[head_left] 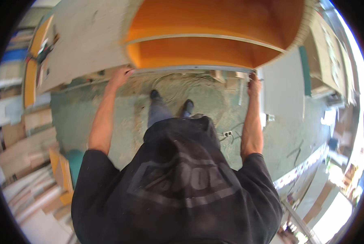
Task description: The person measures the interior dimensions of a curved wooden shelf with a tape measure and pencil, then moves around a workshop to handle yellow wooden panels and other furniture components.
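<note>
An orange-lined wooden cabinet (206,51) with one shelf board (206,36) lies in front of me, its open side toward me. Along its near edge runs a long thin grey strip (196,68), perhaps a measuring tape or a rail; I cannot tell which. My left hand (120,76) pinches at the strip's left end, by the cabinet's corner. At the opposite end my right hand (254,84) is closed around the strip near the right corner, with something small and dark at the fingertips. Both arms are stretched forward.
A large pale panel (84,44) lies to the left of the cabinet, with a light board (283,77) to the right. Stacked wood boards (31,162) line the left side. Cables and a socket (227,133) lie on the green floor (125,105) near my feet.
</note>
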### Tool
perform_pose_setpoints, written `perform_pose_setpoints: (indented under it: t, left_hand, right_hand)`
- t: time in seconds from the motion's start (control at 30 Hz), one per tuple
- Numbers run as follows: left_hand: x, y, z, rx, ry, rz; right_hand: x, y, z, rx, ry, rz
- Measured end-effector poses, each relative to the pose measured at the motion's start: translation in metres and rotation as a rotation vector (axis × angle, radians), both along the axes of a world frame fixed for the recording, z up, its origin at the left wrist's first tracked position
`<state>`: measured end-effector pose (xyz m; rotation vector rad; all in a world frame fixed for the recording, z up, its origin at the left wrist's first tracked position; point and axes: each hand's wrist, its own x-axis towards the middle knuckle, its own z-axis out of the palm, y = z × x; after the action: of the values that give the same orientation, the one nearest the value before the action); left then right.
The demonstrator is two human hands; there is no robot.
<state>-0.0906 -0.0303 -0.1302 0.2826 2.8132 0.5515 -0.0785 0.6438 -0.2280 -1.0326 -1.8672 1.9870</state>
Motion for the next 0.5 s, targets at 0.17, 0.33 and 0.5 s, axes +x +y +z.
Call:
perform_pose_setpoints:
  t: [0.17,0.33,0.5]
  left_hand:
    - [-0.002,0.0,0.004,-0.022,-0.058,0.034]
    - [-0.002,0.005,0.011,-0.053,-0.072,0.033]
    - [-0.004,0.004,0.01,-0.062,-0.098,0.045]
  right_hand:
    - [-0.002,-0.004,0.014,-0.257,0.078,-0.03]
    - [0.0,-0.011,0.031,-0.256,0.061,-0.027]
    - [-0.001,-0.009,0.031,-0.24,0.034,-0.035]
